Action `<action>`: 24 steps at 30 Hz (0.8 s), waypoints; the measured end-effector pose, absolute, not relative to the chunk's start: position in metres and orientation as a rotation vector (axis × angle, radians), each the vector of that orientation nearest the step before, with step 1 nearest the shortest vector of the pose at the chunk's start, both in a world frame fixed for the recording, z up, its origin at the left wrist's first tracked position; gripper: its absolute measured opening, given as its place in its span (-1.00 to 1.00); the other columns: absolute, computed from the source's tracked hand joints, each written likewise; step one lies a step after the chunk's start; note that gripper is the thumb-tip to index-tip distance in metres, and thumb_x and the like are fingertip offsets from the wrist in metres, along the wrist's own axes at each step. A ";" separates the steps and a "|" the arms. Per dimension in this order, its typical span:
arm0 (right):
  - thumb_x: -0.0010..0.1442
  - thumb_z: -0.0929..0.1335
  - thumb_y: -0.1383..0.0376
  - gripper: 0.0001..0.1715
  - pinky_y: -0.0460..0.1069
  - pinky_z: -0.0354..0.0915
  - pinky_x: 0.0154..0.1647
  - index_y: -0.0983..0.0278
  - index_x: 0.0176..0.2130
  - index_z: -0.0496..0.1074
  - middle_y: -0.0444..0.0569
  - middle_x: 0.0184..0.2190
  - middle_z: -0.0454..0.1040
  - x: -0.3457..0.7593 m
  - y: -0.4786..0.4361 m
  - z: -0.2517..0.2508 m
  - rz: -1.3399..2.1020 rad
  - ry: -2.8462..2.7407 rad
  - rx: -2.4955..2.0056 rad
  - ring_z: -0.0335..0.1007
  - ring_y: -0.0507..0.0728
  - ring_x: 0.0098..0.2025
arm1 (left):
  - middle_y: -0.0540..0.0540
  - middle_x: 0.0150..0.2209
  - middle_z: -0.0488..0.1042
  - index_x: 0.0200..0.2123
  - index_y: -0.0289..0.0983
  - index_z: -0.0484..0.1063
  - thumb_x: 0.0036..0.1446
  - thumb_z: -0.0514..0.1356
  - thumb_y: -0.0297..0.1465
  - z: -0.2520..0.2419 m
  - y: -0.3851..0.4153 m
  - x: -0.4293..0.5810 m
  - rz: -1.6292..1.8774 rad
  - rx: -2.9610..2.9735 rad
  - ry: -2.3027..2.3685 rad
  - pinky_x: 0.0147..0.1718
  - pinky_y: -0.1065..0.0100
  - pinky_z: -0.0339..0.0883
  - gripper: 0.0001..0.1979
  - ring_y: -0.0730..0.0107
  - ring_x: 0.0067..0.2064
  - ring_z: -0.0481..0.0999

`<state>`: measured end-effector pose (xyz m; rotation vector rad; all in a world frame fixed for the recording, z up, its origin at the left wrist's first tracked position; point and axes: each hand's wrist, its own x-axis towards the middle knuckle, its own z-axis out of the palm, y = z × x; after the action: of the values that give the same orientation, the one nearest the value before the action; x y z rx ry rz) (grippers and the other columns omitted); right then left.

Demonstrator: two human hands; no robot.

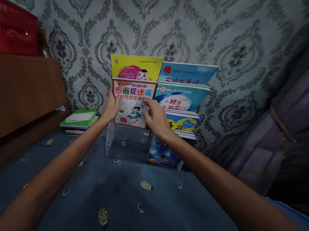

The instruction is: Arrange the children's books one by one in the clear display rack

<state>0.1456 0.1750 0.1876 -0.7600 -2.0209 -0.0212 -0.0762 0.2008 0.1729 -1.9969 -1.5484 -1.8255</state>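
Note:
Both my hands are at a brown-edged picture book [132, 107] that stands upright in a clear tiered rack [128, 144]. My left hand [111, 106] grips its left edge, thumb on the cover. My right hand [156, 116] is closed on the right edge, fingertips on the front. Behind it rises a yellow book [135, 64]. In the rack's right column stand a blue book [192, 72], a teal book [186, 97], a blue-and-yellow book [189, 123] and a dark blue book [162, 153]. The rack's lower left tier shows see-through plastic.
Left of the rack lies a stack of books with a green one [80, 117] on top. A wooden cabinet [8, 94] bearing a red basket [7, 26] is at the left. Patterned wallpaper rises behind; a purple curtain [280, 114] hangs at the right.

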 end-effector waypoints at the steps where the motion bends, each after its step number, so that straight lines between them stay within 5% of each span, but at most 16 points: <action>1: 0.16 0.23 0.47 -0.48 0.27 0.30 0.24 0.28 0.09 0.42 0.16 0.10 0.49 0.146 0.174 0.188 -0.018 -2.017 -0.756 0.38 0.30 0.18 | -0.35 0.27 0.30 0.26 -0.30 0.17 0.38 -0.05 -0.24 0.173 0.199 -0.076 -1.825 -1.981 -1.538 0.32 0.08 0.10 -0.54 0.11 0.32 0.28; 16: 0.23 0.26 0.40 -0.55 0.27 0.40 0.12 0.22 0.07 0.47 0.14 0.11 0.49 0.153 0.140 0.174 0.095 -2.012 -0.688 0.37 0.32 0.21 | -0.34 0.24 0.35 0.23 -0.27 0.14 0.41 -0.06 -0.25 0.159 0.173 -0.069 -1.864 -1.971 -1.574 0.28 0.05 0.17 -0.59 0.12 0.29 0.33; 24: 0.24 0.37 0.17 -0.55 0.24 0.41 0.11 0.10 0.12 0.48 0.08 0.07 0.52 0.147 0.087 0.150 0.145 -2.125 -0.691 0.42 0.36 0.15 | -0.36 0.31 0.27 0.31 -0.29 0.10 0.41 -0.07 -0.16 0.119 0.166 -0.087 -1.823 -1.936 -1.585 0.34 0.07 0.09 -0.49 0.13 0.36 0.26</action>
<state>0.1469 0.0873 0.1496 -0.6911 -2.1248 0.1446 -0.0874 0.1658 0.1189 -1.9358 -1.5850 -1.8227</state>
